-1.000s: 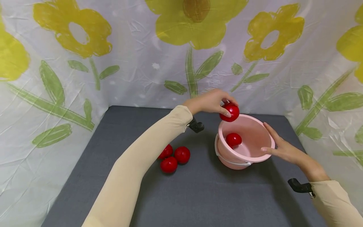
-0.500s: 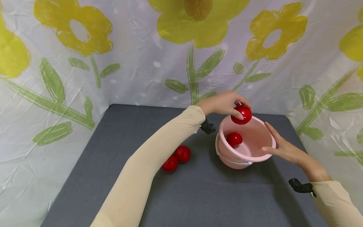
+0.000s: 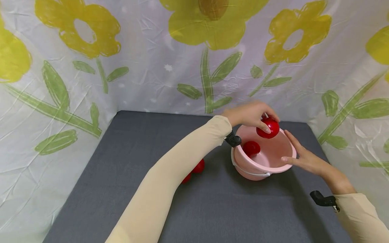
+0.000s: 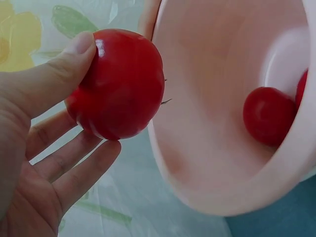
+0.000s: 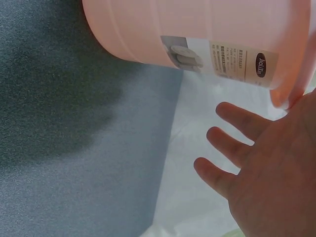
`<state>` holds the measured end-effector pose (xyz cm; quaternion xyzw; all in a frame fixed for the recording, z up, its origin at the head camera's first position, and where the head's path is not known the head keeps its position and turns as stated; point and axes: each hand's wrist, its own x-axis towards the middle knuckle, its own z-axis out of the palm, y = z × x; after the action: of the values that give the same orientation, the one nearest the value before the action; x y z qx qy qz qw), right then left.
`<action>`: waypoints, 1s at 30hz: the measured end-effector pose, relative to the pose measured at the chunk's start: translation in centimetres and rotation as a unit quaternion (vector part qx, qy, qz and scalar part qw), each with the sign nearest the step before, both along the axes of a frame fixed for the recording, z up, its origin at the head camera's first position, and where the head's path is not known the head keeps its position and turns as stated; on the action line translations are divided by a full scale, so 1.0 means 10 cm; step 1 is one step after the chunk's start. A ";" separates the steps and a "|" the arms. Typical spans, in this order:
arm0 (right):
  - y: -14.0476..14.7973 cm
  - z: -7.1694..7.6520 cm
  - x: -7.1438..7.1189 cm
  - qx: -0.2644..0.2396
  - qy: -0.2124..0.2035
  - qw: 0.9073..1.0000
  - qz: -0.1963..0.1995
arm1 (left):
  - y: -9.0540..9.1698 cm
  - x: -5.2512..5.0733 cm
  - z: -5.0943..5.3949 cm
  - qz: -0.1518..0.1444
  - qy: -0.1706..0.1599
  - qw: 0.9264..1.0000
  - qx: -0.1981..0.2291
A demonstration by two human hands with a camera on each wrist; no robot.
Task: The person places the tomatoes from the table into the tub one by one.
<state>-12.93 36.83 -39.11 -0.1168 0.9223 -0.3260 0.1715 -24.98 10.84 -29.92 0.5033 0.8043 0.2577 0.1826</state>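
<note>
My left hand (image 3: 253, 114) holds a glossy red tomato (image 3: 269, 129) over the mouth of a pink bucket (image 3: 252, 172). In the left wrist view, the thumb lies on one side of this tomato (image 4: 118, 84) and the fingers support the other; thin stem wisps stick out. Inside the bucket rests another tomato (image 3: 251, 148), and the left wrist view shows part of a further tomato (image 4: 302, 89) beside it. At the bucket's right, my right hand (image 3: 307, 162) holds the rim, thumb over the edge. Its other fingers (image 5: 229, 143) extend apart from the bucket's wall.
Two more tomatoes (image 3: 199, 166) show on the dark grey table (image 3: 212, 209), partly hidden by the left sleeve (image 3: 170, 175). A white handle (image 3: 252, 174) hangs down the bucket's side. Behind the table hangs a flower-printed curtain (image 3: 146, 77).
My left hand has carried the tomato rightward and lower, from the bucket's left rim to over its opening. The left forearm now covers more of the tomatoes on the table. The right hand stays put.
</note>
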 end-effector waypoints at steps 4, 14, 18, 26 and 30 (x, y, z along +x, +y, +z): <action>0.00 0.00 -0.01 0.004 0.004 1.000 0.003 | 0.07 0.02 -0.01 -0.003 -0.008 1.000 0.000; 0.01 0.01 0.02 -0.009 0.014 1.000 0.009 | 0.23 0.06 -0.10 -0.010 -0.013 1.000 -0.015; 0.01 0.00 0.02 -0.017 0.018 1.000 0.011 | 0.28 0.06 -0.15 -0.019 -0.003 1.000 -0.017; 0.00 0.00 0.03 -0.006 0.012 1.000 0.003 | 0.38 0.11 -0.23 -0.023 -0.021 0.999 -0.017; 0.00 0.01 0.03 0.000 0.010 1.000 -0.002 | 0.39 0.14 -0.21 -0.032 -0.030 0.999 0.013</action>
<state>-12.61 36.82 -39.04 -0.1181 0.9244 -0.3249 0.1614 -23.61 14.70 -32.05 0.5230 0.7785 0.2771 0.2085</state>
